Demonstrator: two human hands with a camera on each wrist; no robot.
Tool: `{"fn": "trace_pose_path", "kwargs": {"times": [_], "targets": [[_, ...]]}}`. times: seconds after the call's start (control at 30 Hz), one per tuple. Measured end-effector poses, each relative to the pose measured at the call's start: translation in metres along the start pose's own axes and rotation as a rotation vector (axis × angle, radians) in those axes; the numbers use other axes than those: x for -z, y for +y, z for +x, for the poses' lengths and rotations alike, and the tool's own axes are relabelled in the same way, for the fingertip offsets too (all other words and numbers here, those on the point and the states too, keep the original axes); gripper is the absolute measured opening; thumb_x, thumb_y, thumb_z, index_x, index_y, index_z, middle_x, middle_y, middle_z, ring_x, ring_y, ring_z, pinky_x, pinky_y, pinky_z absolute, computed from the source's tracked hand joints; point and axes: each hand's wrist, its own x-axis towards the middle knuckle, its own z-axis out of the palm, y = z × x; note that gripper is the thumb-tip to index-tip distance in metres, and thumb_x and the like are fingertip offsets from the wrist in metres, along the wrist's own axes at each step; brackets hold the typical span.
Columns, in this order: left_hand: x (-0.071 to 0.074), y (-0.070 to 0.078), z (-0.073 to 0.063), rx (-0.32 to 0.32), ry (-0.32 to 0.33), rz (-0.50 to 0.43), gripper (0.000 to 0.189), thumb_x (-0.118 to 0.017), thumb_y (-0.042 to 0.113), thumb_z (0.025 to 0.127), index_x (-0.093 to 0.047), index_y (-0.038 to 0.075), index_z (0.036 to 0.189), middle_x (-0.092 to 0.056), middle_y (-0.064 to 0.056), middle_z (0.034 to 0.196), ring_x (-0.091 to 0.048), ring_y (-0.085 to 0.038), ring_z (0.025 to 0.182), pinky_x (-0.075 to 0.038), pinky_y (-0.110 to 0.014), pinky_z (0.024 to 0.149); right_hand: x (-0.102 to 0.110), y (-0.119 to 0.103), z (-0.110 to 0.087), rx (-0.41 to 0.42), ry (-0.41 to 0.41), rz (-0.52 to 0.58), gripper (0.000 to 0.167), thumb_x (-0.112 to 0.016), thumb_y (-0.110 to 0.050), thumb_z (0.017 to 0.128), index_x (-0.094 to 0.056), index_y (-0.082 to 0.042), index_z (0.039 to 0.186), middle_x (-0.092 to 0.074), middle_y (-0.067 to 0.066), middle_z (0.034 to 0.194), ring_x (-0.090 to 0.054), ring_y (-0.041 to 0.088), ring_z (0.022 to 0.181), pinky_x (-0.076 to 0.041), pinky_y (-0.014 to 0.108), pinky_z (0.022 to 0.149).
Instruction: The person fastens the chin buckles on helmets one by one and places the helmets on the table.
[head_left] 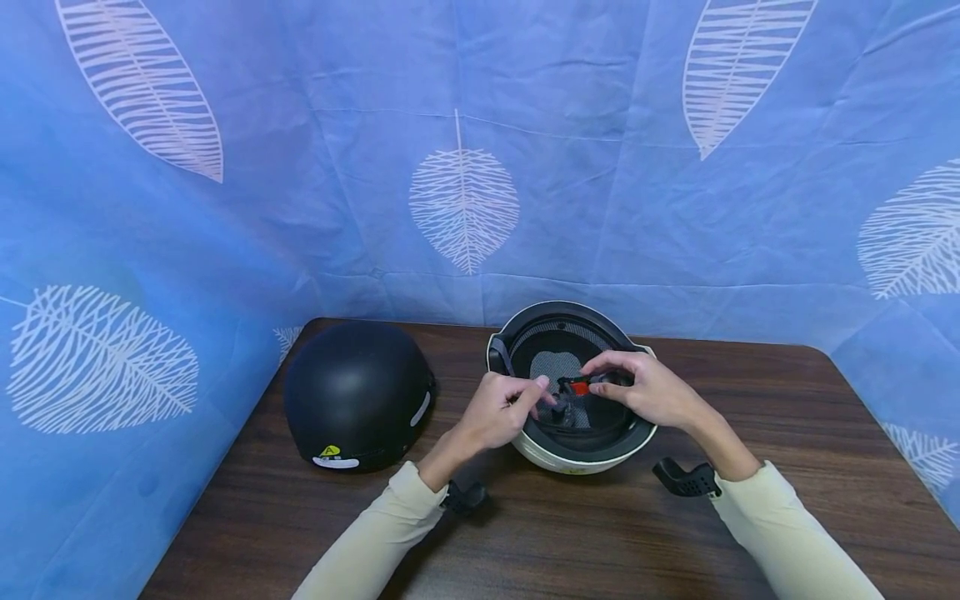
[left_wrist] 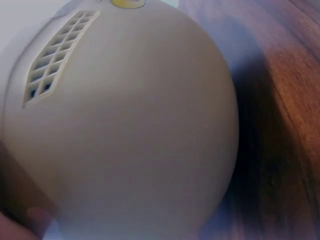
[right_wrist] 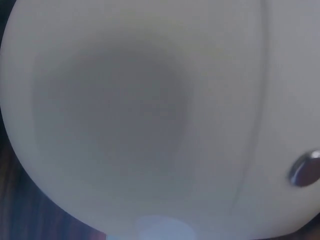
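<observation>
A cream-white helmet [head_left: 577, 454] lies upside down on the table, its dark padded inside facing up. Over its opening, my right hand [head_left: 660, 390] pinches the red and black buckle [head_left: 579, 388] of the chin strap between thumb and fingers. Opposite it, my left hand [head_left: 498, 408] has curled fingers at the black chin strap [head_left: 559, 407], just left of the buckle. The left wrist view is filled by the helmet's smooth shell [left_wrist: 150, 130] with a vent grille [left_wrist: 60, 52]. In the right wrist view, the pale shell [right_wrist: 125, 125] shows a shiny rivet [right_wrist: 306, 169].
A matte black helmet [head_left: 352, 392] sits dome-up on the left of the dark wooden table [head_left: 585, 533], with a yellow sticker [head_left: 330, 451] low on its front. Blue leaf-patterned cloth [head_left: 360, 208] hangs behind and at both sides. Black bands [head_left: 686, 478] circle the wrists.
</observation>
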Motion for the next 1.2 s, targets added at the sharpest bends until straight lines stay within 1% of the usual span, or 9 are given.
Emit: {"fn": "trace_pose_path", "kwargs": {"times": [0.1,0.3,0.4,0.5,0.73,0.87,1.0,1.1,1.2], "targets": [[-0.003,-0.002,0.000,-0.032,0.041,-0.009,0.044,-0.043,0.022,0.105,-0.078,0.003,0.089,-0.067,-0.004,0.064,-0.046,-0.004,0.048,-0.031,-0.022,0.043,0.000,0.000,-0.001,0.033,0.023,-0.038,0.019,-0.067,-0.014,0.095,-0.070,-0.012,0.113,-0.070,0.002,0.105,-0.063,0.016,0.092,-0.052,0.033,0.081],[-0.007,-0.006,0.002,-0.065,0.083,-0.025,0.044,-0.041,0.020,0.106,-0.078,-0.001,0.093,-0.069,-0.010,0.066,-0.056,-0.001,0.055,-0.032,-0.021,0.043,-0.001,-0.012,-0.009,0.109,0.068,-0.113,0.014,-0.066,-0.018,0.096,-0.071,-0.017,0.110,-0.071,-0.005,0.099,-0.062,0.012,0.088,-0.052,0.037,0.079],[-0.007,-0.005,0.003,-0.068,0.103,-0.014,0.044,-0.041,0.020,0.106,-0.078,-0.001,0.096,-0.066,-0.005,0.060,-0.056,-0.002,0.054,-0.035,-0.020,0.044,-0.004,-0.021,-0.014,0.192,0.058,-0.137,0.015,-0.066,-0.019,0.097,-0.070,-0.017,0.111,-0.071,-0.007,0.095,-0.062,0.008,0.083,-0.053,0.033,0.075],[-0.007,-0.006,0.004,-0.059,0.112,-0.007,0.042,-0.041,0.021,0.106,-0.078,0.002,0.099,-0.057,0.002,0.052,-0.058,-0.003,0.055,-0.041,-0.021,0.047,-0.008,-0.029,-0.020,0.278,0.042,-0.162,0.017,-0.067,-0.019,0.096,-0.070,-0.017,0.113,-0.070,-0.009,0.099,-0.062,0.004,0.084,-0.053,0.031,0.074],[-0.008,-0.004,0.006,-0.023,0.128,-0.007,0.044,-0.039,0.025,0.107,-0.078,0.004,0.102,-0.047,0.007,0.047,-0.058,-0.002,0.055,-0.040,-0.023,0.046,-0.018,-0.040,-0.038,0.372,0.046,-0.294,0.033,-0.071,-0.028,0.092,-0.067,-0.017,0.123,-0.070,-0.007,0.115,-0.066,0.012,0.104,-0.054,0.041,0.085],[-0.008,-0.004,0.007,-0.020,0.149,-0.007,0.046,-0.038,0.025,0.108,-0.077,0.002,0.101,-0.048,0.003,0.046,-0.060,-0.004,0.056,-0.039,-0.024,0.045,-0.025,-0.041,-0.043,0.442,0.081,-0.373,0.051,-0.075,-0.034,0.088,-0.061,-0.016,0.134,-0.070,-0.005,0.117,-0.065,0.014,0.105,-0.053,0.043,0.085],[-0.008,-0.003,0.009,-0.024,0.151,-0.016,0.052,-0.037,0.025,0.108,-0.077,0.000,0.085,-0.072,-0.007,0.073,-0.062,-0.005,0.058,-0.037,-0.024,0.045,-0.032,-0.037,-0.043,0.556,0.144,-0.412,0.059,-0.078,-0.033,0.086,-0.058,-0.014,0.138,-0.071,-0.005,0.107,-0.065,0.009,0.095,-0.052,0.042,0.081],[-0.008,-0.003,0.011,-0.021,0.152,-0.016,0.055,-0.037,0.026,0.108,-0.075,-0.002,0.078,-0.076,-0.012,0.093,-0.064,-0.006,0.059,-0.038,-0.023,0.048,-0.036,-0.034,-0.042,0.602,0.179,-0.434,0.060,-0.077,-0.034,0.085,-0.058,-0.014,0.138,-0.071,-0.004,0.102,-0.065,0.009,0.090,-0.051,0.040,0.077],[-0.009,-0.002,0.012,-0.015,0.160,0.003,0.057,-0.038,0.027,0.108,-0.075,0.000,0.075,-0.076,-0.011,0.090,-0.068,-0.009,0.067,-0.044,-0.021,0.058,-0.038,-0.032,-0.041,0.608,0.198,-0.459,0.062,-0.078,-0.037,0.084,-0.058,-0.016,0.139,-0.072,-0.003,0.103,-0.066,0.009,0.090,-0.052,0.039,0.076]]}}
